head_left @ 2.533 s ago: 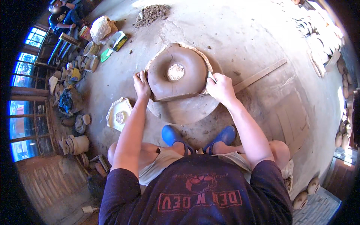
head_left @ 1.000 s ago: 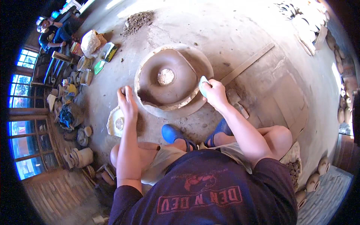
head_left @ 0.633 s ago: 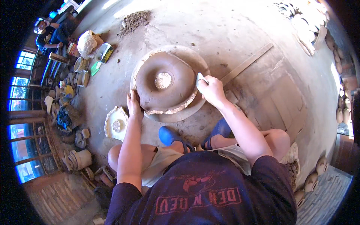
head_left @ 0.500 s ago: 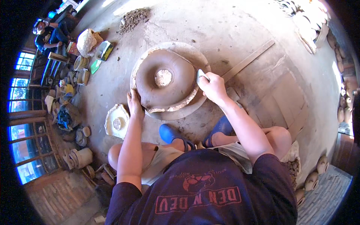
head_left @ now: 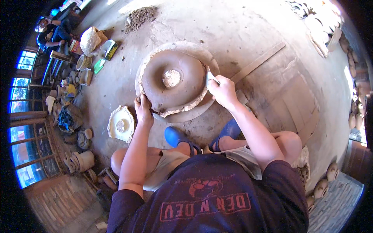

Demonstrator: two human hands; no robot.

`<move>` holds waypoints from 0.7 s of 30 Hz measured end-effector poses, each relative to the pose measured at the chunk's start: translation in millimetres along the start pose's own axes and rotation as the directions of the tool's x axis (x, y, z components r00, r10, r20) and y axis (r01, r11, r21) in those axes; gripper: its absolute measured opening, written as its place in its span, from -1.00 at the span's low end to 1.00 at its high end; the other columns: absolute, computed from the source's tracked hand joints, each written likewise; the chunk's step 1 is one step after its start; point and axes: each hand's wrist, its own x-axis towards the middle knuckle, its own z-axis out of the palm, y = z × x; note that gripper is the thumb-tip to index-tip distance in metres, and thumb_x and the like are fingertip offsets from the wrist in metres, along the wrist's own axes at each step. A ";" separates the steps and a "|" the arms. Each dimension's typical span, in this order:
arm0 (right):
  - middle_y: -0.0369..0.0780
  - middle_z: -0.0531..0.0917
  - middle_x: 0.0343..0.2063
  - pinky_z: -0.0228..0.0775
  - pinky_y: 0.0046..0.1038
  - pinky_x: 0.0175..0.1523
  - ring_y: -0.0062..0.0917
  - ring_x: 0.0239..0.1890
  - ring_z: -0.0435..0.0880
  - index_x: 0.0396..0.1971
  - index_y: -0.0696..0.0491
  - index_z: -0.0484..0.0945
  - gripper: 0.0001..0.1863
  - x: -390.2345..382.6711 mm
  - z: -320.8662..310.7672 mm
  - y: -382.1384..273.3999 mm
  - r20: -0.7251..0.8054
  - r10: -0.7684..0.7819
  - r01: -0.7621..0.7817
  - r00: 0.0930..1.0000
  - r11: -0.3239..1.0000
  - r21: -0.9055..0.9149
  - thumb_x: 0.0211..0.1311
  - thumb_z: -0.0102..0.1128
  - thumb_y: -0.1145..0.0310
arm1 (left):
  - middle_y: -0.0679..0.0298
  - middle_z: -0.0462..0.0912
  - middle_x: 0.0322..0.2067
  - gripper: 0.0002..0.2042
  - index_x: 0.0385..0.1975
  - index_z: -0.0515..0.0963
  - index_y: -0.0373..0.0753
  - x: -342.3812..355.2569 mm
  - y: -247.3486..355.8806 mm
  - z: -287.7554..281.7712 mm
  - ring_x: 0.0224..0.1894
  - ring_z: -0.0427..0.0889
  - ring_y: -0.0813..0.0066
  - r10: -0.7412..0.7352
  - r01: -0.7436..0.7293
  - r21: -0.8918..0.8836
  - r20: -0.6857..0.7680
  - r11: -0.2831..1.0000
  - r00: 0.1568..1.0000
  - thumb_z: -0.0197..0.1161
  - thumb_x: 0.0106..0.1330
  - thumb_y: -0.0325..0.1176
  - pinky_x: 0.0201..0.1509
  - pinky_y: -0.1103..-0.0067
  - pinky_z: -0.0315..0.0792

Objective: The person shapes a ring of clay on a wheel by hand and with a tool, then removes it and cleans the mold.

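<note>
Clay ring just above frame centre, roughly round; directly left of right fingers, closed around pale tool at its edge; up-right from left fingers, curled by its lower-left edge, grip impossible to tell.

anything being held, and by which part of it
The right hand grips a pale flat tool by its near end, beside the clay ring. The left hand is at the ring's lower-left edge; whether it grips cannot be told.

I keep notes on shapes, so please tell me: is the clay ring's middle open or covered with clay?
Open: the clay ring surrounds a pale, speckled centre, which brown clay does not cover.
</note>
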 end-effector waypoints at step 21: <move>-0.10 0.67 -0.61 0.54 -0.31 -0.48 -0.44 -0.67 0.69 -0.40 0.20 0.55 -0.70 8.5 2.7 7.7 -0.045 -0.008 0.008 0.999 1.000 0.003 0.45 0.20 0.27 | 0.25 0.61 -0.03 -0.77 0.12 0.38 -0.20 -44.6 11.0 7.6 -0.04 0.65 0.44 -0.185 0.182 0.054 0.075 0.982 0.980 0.18 0.58 -0.33 0.02 0.40 0.59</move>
